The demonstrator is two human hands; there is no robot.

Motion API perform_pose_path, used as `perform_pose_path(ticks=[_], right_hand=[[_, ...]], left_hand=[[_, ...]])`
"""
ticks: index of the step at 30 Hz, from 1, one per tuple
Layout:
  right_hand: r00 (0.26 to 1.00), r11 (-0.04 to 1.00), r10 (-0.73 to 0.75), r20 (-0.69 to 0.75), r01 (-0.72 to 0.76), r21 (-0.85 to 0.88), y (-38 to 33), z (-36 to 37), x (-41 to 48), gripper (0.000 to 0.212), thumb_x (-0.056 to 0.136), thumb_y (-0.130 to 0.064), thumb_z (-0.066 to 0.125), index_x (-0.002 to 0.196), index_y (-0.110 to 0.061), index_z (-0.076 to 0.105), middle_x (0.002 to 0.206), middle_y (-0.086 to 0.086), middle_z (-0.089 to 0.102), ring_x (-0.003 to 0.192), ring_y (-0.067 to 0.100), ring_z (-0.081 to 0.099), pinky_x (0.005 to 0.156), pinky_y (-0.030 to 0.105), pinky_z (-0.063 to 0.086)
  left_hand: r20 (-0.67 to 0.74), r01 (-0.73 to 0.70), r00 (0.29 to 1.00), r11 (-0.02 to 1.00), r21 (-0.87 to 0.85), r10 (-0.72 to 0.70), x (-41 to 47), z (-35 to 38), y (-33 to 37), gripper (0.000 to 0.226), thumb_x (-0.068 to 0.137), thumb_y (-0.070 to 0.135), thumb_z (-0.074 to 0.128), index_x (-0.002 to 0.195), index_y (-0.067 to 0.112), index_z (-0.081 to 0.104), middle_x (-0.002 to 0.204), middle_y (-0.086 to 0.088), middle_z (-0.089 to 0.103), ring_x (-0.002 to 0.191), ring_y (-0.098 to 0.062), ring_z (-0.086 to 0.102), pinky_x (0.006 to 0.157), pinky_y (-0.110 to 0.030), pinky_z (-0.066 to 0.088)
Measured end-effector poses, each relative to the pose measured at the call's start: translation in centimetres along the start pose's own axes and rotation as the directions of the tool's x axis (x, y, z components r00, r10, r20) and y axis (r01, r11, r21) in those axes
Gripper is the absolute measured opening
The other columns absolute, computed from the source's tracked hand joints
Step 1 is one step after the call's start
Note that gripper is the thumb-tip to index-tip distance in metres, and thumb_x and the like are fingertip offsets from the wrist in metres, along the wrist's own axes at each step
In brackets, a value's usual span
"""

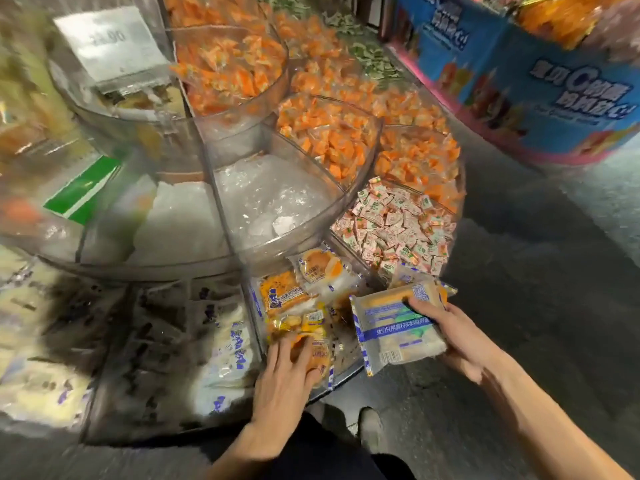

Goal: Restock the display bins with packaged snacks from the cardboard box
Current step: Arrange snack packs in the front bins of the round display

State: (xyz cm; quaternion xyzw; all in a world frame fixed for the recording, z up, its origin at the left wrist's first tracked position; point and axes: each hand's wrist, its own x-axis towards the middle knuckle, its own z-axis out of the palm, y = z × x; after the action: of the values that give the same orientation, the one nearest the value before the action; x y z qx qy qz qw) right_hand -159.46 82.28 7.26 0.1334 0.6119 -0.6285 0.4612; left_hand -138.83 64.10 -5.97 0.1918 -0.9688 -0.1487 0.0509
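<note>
Packet [398,327] in right hand [460,337]: blue band reads "我们只用真材实料做好", end covered. Price card [110,43]: blurred, ends ".00". Blue display stand [519,81]: large "C"; remainder illegible.

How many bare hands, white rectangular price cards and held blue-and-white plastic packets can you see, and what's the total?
Bare hands: 2, the left hand and the right hand
White rectangular price card: 1
Held blue-and-white plastic packet: 1, in the right hand
Total: 4
</note>
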Motion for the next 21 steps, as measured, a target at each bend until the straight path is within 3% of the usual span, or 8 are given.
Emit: perform_pose_path(ticks=[4, 7, 8, 10, 15, 18, 20, 21], right_hand=[[0.989, 0.997, 0.046, 0.138, -0.036, -0.073, -0.8, 0.0, 2.5, 0.053, 0.079, -0.021, 0.073, 0.126, -0.001, 0.059, 0.113, 0.021, 0.072, 0.097, 0.033, 0.073, 0.081, 0.044, 0.061], [0.973, 0.989, 0.085, 0.214, -0.056, -0.139, -1.3, -0.5, 3.4, 0.056, 0.080, -0.021, 0.074, 0.130, -0.001, 0.057, 0.114, 0.021, 0.072, 0.102, 0.035, 0.072, 0.080, 0.044, 0.062], [0.968, 0.988, 0.092, 0.236, -0.058, -0.146, -1.5, -0.8, 3.5, 0.055, 0.082, -0.020, 0.074, 0.130, 0.000, 0.056, 0.114, 0.022, 0.072, 0.100, 0.034, 0.072, 0.077, 0.043, 0.063], [0.956, 0.985, 0.104, 0.274, -0.062, -0.160, -1.7, -1.5, 3.4, 0.055, 0.081, -0.019, 0.074, 0.130, 0.002, 0.057, 0.113, 0.023, 0.072, 0.093, 0.031, 0.075, 0.074, 0.042, 0.063], [0.940, 0.975, 0.128, 0.317, -0.060, -0.215, -2.3, -3.0, 2.9, 0.056, 0.080, -0.023, 0.073, 0.129, 0.000, 0.061, 0.115, 0.022, 0.071, 0.092, 0.030, 0.074, 0.079, 0.043, 0.062], [0.931, 0.972, 0.127, 0.342, -0.048, -0.231, -2.9, -3.4, 2.4, 0.053, 0.079, -0.024, 0.074, 0.126, -0.003, 0.063, 0.114, 0.021, 0.072, 0.094, 0.029, 0.074, 0.079, 0.042, 0.062], [0.925, 0.973, 0.129, 0.356, -0.049, -0.226, -3.4, -3.5, 2.2, 0.050, 0.079, -0.024, 0.073, 0.125, -0.004, 0.063, 0.114, 0.020, 0.072, 0.101, 0.029, 0.072, 0.083, 0.043, 0.060], [0.922, 0.973, 0.135, 0.364, -0.053, -0.226, -3.7, -3.4, 2.0, 0.050, 0.080, -0.024, 0.072, 0.125, -0.004, 0.063, 0.115, 0.021, 0.072, 0.105, 0.030, 0.070, 0.085, 0.044, 0.058]], left_hand=[[0.007, 0.112, 0.993, 0.979, 0.167, -0.115, -0.1, 0.5, 2.1, 0.056, 0.080, 0.047, 0.078, 0.128, 0.022, 0.065, 0.129, -0.010, 0.056, 0.097, -0.025, 0.058, 0.071, -0.040, 0.054], [-0.051, 0.347, 0.938, 0.935, 0.080, -0.344, -0.6, 0.8, 2.6, 0.045, 0.099, 0.047, 0.055, 0.141, 0.031, 0.053, 0.144, 0.005, 0.042, 0.106, 0.008, 0.051, 0.085, -0.018, 0.051], [-0.087, 0.404, 0.915, 0.899, 0.167, -0.395, -0.3, 1.1, 2.6, 0.045, 0.093, 0.056, 0.059, 0.133, 0.035, 0.060, 0.135, 0.005, 0.050, 0.104, 0.003, 0.054, 0.085, -0.023, 0.053], [0.020, 0.398, 0.904, 0.857, 0.327, -0.428, -0.1, 0.7, 3.6, 0.053, 0.068, 0.062, 0.081, 0.105, 0.025, 0.074, 0.103, -0.005, 0.064, 0.091, -0.024, 0.062, 0.079, -0.041, 0.051], [0.169, 0.462, 0.817, 0.801, 0.380, -0.552, 1.4, -1.6, 5.3, 0.048, 0.091, 0.061, 0.049, 0.119, 0.026, 0.066, 0.129, -0.004, 0.053, 0.121, -0.025, 0.045, 0.101, -0.044, 0.034], [0.127, 0.361, 0.917, 0.922, 0.140, -0.379, 1.4, -2.7, 5.6, 0.074, 0.087, 0.057, 0.061, 0.150, 0.037, 0.030, 0.142, -0.005, 0.042, 0.126, -0.028, 0.044, 0.103, -0.042, 0.039], [0.001, 0.148, 0.989, 0.988, -0.037, -0.148, 1.8, -3.9, 6.9, 0.105, 0.076, 0.058, 0.073, 0.155, 0.041, 0.006, 0.155, -0.008, 0.032, 0.137, -0.030, 0.038, 0.108, -0.042, 0.038], [-0.078, 0.026, 0.997, 0.999, -0.020, -0.027, 1.8, -4.8, 8.1, 0.110, 0.072, 0.061, 0.072, 0.156, 0.040, 0.004, 0.160, -0.009, 0.025, 0.142, -0.029, 0.031, 0.111, -0.042, 0.034]])
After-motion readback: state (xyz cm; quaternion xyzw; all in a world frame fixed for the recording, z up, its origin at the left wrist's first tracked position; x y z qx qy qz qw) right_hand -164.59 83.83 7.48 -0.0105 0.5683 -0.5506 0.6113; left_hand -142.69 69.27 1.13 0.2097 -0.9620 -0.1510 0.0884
